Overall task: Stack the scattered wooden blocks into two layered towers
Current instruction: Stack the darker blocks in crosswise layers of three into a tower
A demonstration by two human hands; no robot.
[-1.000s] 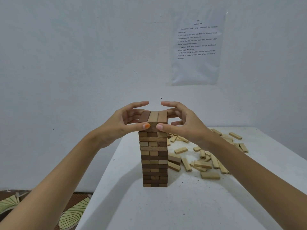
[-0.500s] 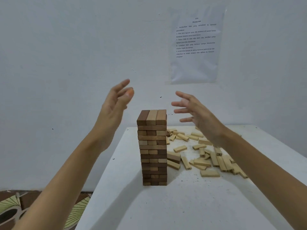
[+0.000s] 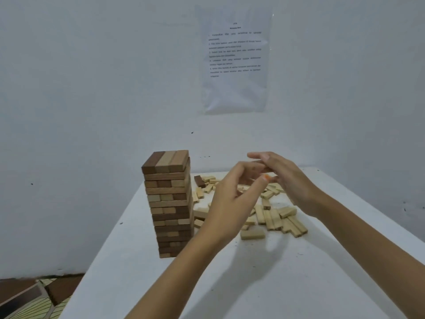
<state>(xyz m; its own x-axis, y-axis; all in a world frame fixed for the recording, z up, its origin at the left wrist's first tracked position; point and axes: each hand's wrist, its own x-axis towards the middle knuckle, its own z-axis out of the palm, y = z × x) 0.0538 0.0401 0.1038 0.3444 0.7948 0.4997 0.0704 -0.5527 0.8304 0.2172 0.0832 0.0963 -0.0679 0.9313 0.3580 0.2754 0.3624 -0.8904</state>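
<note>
One tower [image 3: 167, 203] of dark and light wooden blocks stood upright at the left of the white tabletop [image 3: 299, 284]. The loose blocks [image 3: 273, 217] lay scattered just to its right. Both hands hovered close together above the scatter. The left hand [image 3: 230, 199] had its grip loosely curved and spread. The right hand [image 3: 292, 180] had its fingers extended, grip spread. A printed sheet [image 3: 234, 61] hung on the wall [image 3: 92, 88].
</note>
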